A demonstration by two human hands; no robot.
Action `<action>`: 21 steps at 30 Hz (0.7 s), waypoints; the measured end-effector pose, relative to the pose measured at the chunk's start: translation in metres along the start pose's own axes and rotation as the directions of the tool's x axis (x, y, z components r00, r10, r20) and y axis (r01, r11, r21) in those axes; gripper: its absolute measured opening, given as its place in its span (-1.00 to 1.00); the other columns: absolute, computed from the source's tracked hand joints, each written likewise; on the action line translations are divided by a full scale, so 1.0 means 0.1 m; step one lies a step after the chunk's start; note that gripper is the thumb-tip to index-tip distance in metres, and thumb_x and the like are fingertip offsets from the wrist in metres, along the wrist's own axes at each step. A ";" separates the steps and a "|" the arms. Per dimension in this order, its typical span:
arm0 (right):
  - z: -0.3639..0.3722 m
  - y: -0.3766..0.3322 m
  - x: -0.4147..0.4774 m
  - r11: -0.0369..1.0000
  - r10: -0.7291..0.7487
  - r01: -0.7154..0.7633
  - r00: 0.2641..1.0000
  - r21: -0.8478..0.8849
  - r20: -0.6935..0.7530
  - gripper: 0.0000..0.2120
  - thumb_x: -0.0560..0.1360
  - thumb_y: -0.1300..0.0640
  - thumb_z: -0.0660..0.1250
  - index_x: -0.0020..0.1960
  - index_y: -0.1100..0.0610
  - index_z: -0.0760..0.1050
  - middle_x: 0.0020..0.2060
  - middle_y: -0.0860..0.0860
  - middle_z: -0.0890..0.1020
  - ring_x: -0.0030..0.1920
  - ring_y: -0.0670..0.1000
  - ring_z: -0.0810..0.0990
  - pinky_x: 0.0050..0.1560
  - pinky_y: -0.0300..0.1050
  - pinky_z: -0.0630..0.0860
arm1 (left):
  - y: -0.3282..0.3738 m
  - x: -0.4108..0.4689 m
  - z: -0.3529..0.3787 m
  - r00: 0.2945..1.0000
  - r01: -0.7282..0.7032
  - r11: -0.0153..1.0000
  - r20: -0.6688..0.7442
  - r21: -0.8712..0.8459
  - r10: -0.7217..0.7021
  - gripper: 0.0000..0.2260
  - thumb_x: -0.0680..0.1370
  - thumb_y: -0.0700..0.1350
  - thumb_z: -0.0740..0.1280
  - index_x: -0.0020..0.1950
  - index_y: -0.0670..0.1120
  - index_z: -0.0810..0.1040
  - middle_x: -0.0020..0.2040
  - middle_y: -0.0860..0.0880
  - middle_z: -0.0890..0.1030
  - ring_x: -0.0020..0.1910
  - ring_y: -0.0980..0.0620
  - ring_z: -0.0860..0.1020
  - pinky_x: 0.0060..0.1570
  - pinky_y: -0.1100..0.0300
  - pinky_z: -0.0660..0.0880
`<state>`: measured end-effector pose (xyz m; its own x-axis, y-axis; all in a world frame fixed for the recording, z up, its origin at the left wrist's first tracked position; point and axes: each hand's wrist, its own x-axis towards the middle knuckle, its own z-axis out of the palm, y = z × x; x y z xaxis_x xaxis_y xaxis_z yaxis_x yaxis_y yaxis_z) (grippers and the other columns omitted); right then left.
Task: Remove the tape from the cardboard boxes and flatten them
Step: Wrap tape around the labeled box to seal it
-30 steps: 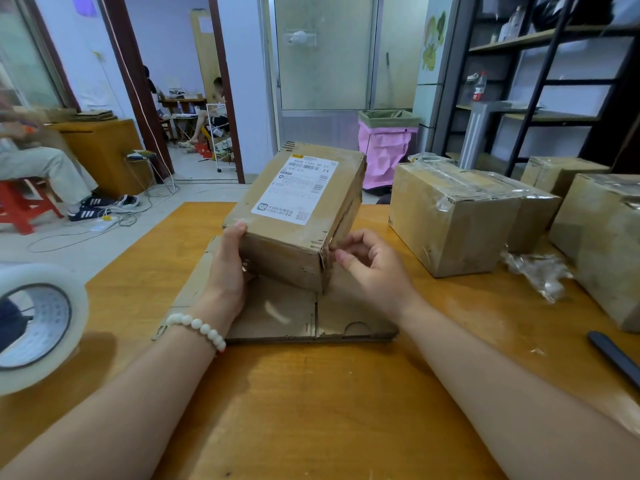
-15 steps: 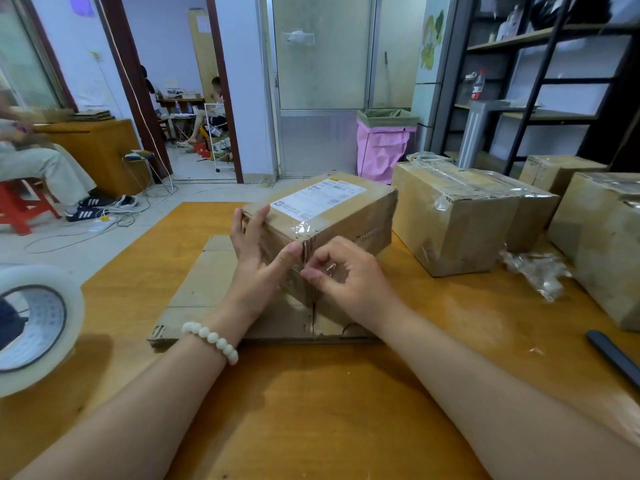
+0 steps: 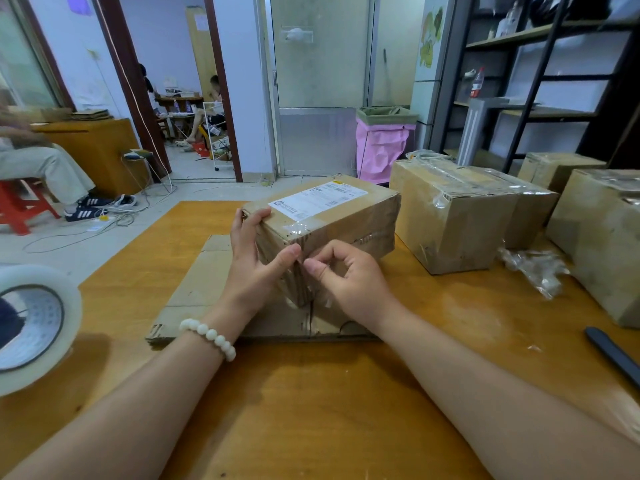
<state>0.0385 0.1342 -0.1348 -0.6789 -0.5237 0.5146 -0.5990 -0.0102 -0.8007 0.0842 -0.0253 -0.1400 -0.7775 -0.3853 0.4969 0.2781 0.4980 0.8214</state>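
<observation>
A small taped cardboard box with a white shipping label on top rests on a flattened cardboard sheet in the middle of the wooden table. My left hand grips the box's near left end, fingers on the side and thumb on the front corner. My right hand has its fingers curled and pinches at the clear tape on the box's near corner, right beside my left thumb.
Taped boxes stand at the right: a large one, another and a smaller one behind. Crumpled clear tape lies between them. A dark knife handle lies at the right edge, a tape roll at the left.
The box was tipped up on its end one second ago; it has been laid down and turned with the label on top. Both hands have come together at its near corner.
</observation>
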 end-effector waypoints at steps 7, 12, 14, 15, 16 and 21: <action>-0.03 0.01 0.01 0.975 0.158 -0.154 0.987 0.162 -0.013 -0.85 0.54 0.20 0.32 -0.21 0.18 0.53 -0.22 0.18 0.64 -0.10 0.24 0.57 0.05 0.18 0.52 | -0.03 0.03 -0.04 0.999 -0.018 0.999 -0.046 0.036 0.019 -0.49 0.25 0.28 0.32 0.18 0.31 0.33 0.51 0.00 0.17 0.55 0.06 0.02 0.45 -0.17 0.20; -0.04 0.00 0.04 0.930 0.227 -0.207 0.973 0.303 -0.032 -0.80 0.46 0.05 0.27 -0.19 0.19 0.49 -0.21 0.33 0.52 -0.18 0.15 0.48 -0.06 0.08 0.47 | -0.02 0.03 -0.05 0.999 -0.014 0.998 -0.042 0.059 0.017 -0.49 0.25 0.29 0.32 0.18 0.32 0.33 0.53 -0.04 0.16 0.55 0.01 0.06 0.44 -0.18 0.22; -0.06 -0.02 0.05 0.890 0.271 -0.242 0.962 0.386 -0.022 -0.82 0.43 0.04 0.24 -0.21 0.16 0.46 -0.27 0.21 0.50 -0.21 0.09 0.45 -0.13 -0.02 0.41 | -0.02 0.04 -0.06 0.999 -0.016 0.998 -0.036 0.064 0.019 -0.49 0.24 0.29 0.32 0.18 0.33 0.33 0.54 -0.04 0.14 0.55 0.00 0.07 0.44 -0.18 0.21; -0.06 -0.03 0.05 0.884 0.278 -0.248 0.960 0.396 -0.021 -0.83 0.43 0.05 0.24 -0.23 0.15 0.45 -0.28 0.16 0.50 -0.22 0.08 0.43 -0.14 -0.05 0.40 | -0.02 0.04 -0.06 0.999 -0.017 0.998 -0.033 0.068 0.020 -0.49 0.24 0.29 0.32 0.18 0.33 0.32 0.54 -0.04 0.14 0.55 0.00 0.06 0.44 -0.18 0.21; -0.06 -0.04 0.05 0.888 0.275 -0.243 0.961 0.390 -0.028 -0.84 0.45 0.06 0.24 -0.23 0.14 0.45 -0.29 0.14 0.49 -0.22 0.07 0.43 -0.15 -0.07 0.39 | -0.03 0.04 -0.06 0.999 -0.020 0.997 -0.030 0.072 0.023 -0.49 0.24 0.29 0.32 0.18 0.34 0.32 0.54 -0.04 0.13 0.55 -0.01 0.06 0.45 -0.18 0.20; -0.09 -0.06 0.03 0.995 -0.087 0.093 0.978 0.025 -0.192 -0.87 0.57 0.17 0.22 -0.13 0.17 0.46 -0.12 -0.03 0.52 -0.11 -0.12 0.51 -0.08 -0.27 0.48 | -0.03 0.04 -0.05 0.997 -0.077 0.994 -0.014 0.083 0.078 -0.48 0.27 0.28 0.32 0.20 0.35 0.29 0.45 0.11 0.13 0.56 0.00 0.01 0.47 -0.14 0.17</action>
<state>0.0360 0.1406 -0.1254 -0.6931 -0.3477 0.6314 -0.6491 -0.0800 -0.7565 0.0836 -0.0324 -0.1393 -0.7451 -0.3563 0.5639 0.2892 0.5892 0.7545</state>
